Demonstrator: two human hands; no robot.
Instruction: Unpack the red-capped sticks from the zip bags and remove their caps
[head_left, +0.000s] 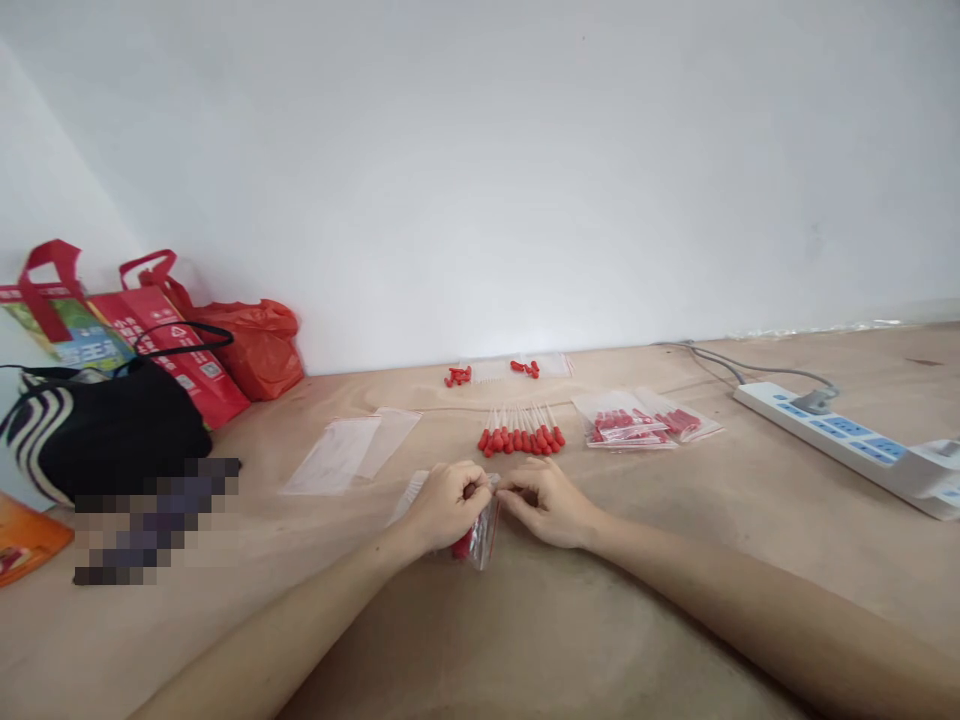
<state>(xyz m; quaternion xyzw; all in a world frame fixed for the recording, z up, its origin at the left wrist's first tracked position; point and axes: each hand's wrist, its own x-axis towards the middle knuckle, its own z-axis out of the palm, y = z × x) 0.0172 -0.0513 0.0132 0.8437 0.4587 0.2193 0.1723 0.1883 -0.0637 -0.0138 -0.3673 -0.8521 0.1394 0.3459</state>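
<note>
My left hand [452,503] is closed on a clear zip bag [486,535] with red-tipped pieces inside, resting on the table. At the bag's right edge, the thumb and fingers of my right hand [546,500] pinch the opening side. The white stems in the bag stick out to the left of my left hand. Just beyond my hands lies a row of red-tipped droppers [521,438] with thin pale stems pointing away. Filled clear bags [628,425] with red pieces are piled to the right of the row.
Flat clear bags [334,455] lie left of my hands. Loose red caps [457,376] and another bag sit near the wall. A white power strip [840,440] with a plugged cable is at right. A black bag [142,430] and red carrier bags [251,350] stand at left.
</note>
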